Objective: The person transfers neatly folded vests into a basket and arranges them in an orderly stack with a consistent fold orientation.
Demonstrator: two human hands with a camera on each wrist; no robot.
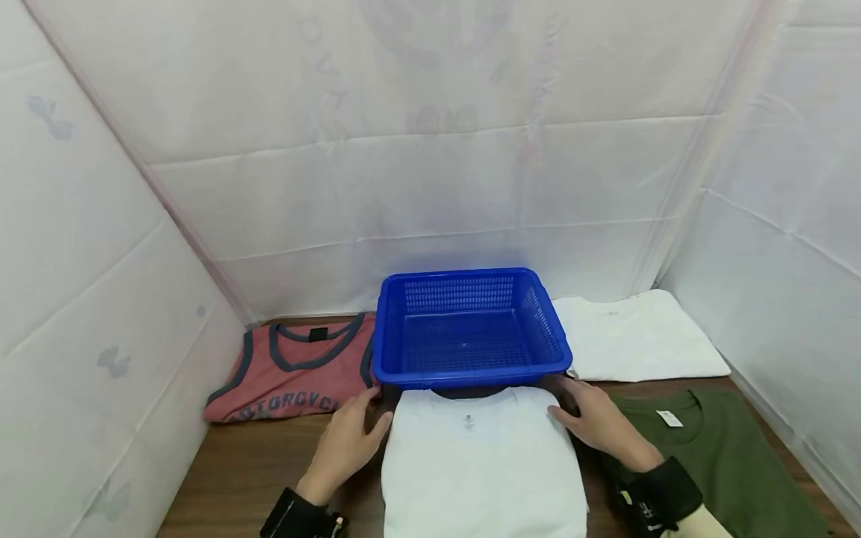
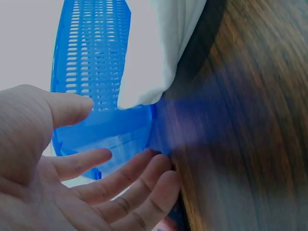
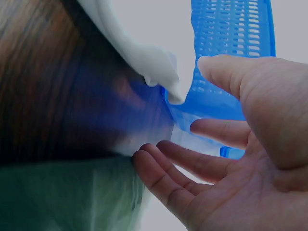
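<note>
Basket [image 1: 471, 376] upright, open-topped, just beyond white shirt [image 1: 484, 471].

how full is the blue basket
Empty: the head view looks down into the blue basket and shows its bare floor, with nothing lying on it.

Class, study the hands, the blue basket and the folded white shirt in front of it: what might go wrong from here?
1. The left hand and right hand have no firm grip on the front white shirt, so a hasty lift might loosen its folds.
2. The basket stands close beside the red shirt and back white shirt; a knock might crumple either.
3. The right wristband hangs over the green shirt and might drag it.
</note>
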